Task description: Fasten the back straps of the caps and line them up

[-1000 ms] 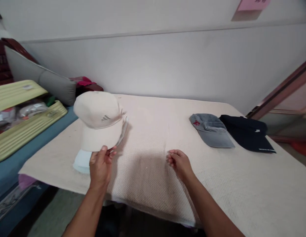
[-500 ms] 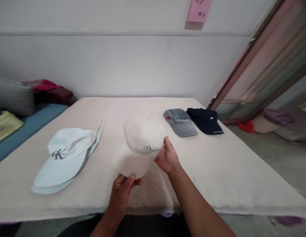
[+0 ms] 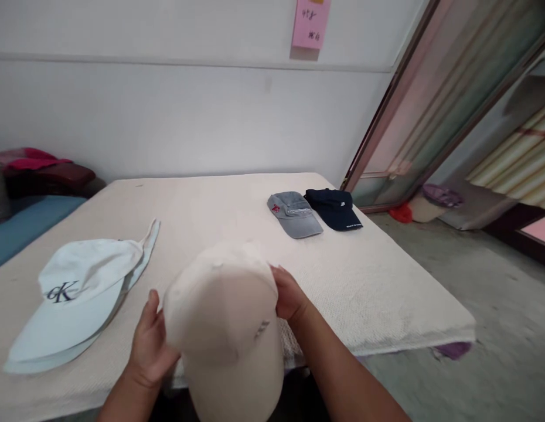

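A cream cap [image 3: 228, 316] with a small metallic logo is raised over the table's front edge, its brim pointing down toward me. My right hand [image 3: 290, 293] grips the cap's right side, the fingers partly hidden behind it. At the cap's left side is my left hand [image 3: 152, 340], thumb raised and fingers spread, the fingertips hidden at the cap's edge. To the left lie white caps [image 3: 83, 293], one over another, with a black CK logo on top. Farther back on the right, a grey cap [image 3: 294, 214] sits beside a navy cap [image 3: 334, 208].
The caps rest on a table with a cream cloth [image 3: 202, 205], against a white wall [image 3: 188, 117]. A pink note [image 3: 311, 23] hangs on it. At left is a blue surface [image 3: 39, 223] with red cloth; at right, a sliding door frame [image 3: 387, 105].
The cream cap has come closer to me and turned more upright. My left hand has left the brim for the cap's left side and opened. The view has swung right.
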Demonstrator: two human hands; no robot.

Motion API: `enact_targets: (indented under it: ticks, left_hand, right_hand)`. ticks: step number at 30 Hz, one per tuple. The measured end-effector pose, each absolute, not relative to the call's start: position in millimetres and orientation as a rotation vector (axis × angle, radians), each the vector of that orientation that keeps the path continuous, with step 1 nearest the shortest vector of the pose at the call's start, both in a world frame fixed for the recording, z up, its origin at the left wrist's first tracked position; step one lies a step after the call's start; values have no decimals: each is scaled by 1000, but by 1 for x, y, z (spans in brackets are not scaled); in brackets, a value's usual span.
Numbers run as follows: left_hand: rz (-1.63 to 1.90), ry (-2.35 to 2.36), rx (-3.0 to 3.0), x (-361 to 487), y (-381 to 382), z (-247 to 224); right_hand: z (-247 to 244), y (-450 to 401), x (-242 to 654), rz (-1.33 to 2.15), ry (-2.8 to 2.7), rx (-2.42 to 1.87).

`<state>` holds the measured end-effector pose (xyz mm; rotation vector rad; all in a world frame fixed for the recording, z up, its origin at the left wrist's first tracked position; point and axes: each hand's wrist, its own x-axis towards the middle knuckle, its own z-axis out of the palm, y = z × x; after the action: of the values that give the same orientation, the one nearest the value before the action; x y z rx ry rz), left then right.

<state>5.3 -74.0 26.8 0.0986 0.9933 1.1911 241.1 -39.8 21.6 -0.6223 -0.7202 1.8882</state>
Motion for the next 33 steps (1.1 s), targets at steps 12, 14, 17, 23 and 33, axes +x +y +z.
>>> enact_targets:
  ticks: [12,14,17,23,33]
  left_hand:
    - [1328,976,184,-13,-59,48]
    - [1284,955,243,-10,-62,45]
    - [1216,933,305,-5,-65,39]
    - [1052,883,563,5,-69,40]
    - [804,951,805,13,-64,31]
  right_hand:
    - [20,-79,243,2292,-1095,-655]
    - [20,-77,244,2311,-1046,-666]
    - [18,-71,244,2266,-914,-678]
    - [22,-53,246,2024,-861,-671]
    - [18,-27,260,1677,-885,-818]
